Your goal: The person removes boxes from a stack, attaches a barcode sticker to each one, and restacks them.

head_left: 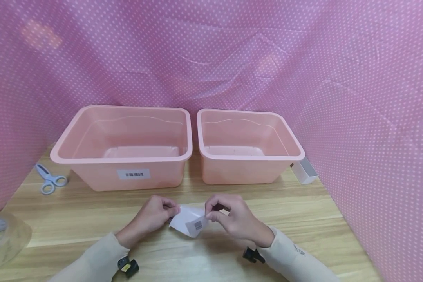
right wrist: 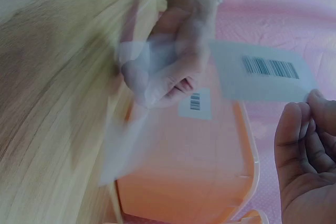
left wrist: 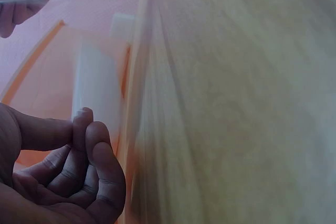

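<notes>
My left hand [head_left: 156,213] pinches a white backing sheet [head_left: 183,215] by its left edge. In the left wrist view, thumb and index finger of the left hand [left wrist: 68,166] meet on the sheet [left wrist: 97,85]. Opposite it, my right hand [head_left: 236,217] pinches a corner of a barcode label [head_left: 196,225] between thumb and index finger. The right wrist view shows the label [right wrist: 262,72] stretching from the right hand [right wrist: 310,156] toward the left hand [right wrist: 178,61], with the backing blurred around that hand. Whether label and backing still touch, I cannot tell.
Behind the hands stand two pink bins: the left bin [head_left: 162,174] has a barcode label [head_left: 134,174] on its front, and the right bin [head_left: 239,172] is beside it. Scissors [head_left: 48,180] and a tape roll [head_left: 10,243] lie left. A small white box [head_left: 304,171] sits right, near the curtain [head_left: 373,137].
</notes>
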### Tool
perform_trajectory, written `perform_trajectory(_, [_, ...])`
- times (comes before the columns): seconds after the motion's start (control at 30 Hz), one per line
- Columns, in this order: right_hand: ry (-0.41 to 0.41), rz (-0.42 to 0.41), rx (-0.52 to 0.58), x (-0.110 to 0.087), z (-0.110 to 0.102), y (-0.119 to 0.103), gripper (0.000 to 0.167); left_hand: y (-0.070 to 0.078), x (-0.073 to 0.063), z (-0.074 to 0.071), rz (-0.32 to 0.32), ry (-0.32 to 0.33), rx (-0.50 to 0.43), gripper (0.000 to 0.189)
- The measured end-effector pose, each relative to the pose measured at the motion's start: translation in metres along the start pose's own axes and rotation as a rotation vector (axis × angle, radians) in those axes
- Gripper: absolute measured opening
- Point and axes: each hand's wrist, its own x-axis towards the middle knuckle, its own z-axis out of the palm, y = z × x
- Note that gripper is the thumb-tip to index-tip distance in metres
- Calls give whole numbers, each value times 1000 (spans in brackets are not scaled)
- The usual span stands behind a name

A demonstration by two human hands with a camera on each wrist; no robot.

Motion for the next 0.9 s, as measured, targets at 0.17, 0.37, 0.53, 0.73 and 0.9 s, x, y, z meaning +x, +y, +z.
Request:
perform_trajectory(0.17, [56, 52, 113, 0, -2, -2, 6, 0, -3, 1, 26, -21, 81, 5])
perform_trajectory(0.37, [188, 102, 260, 1, -3, -1, 7, -2, -5, 4, 117, -77, 148, 6])
perform_trajectory(0.53, [302, 165, 357, 3, -5, -1, 8, 0, -6, 5, 212, -99, 253, 9])
perform_trajectory(0.73, [383, 265, 450, 6, -4, 1, 12, 6, -11, 9, 264, -41, 354, 11])
perform_trajectory(0.9, [441, 307, 541, 8, -2, 6, 18, 19, -20, 11, 296, 57, 214, 15])
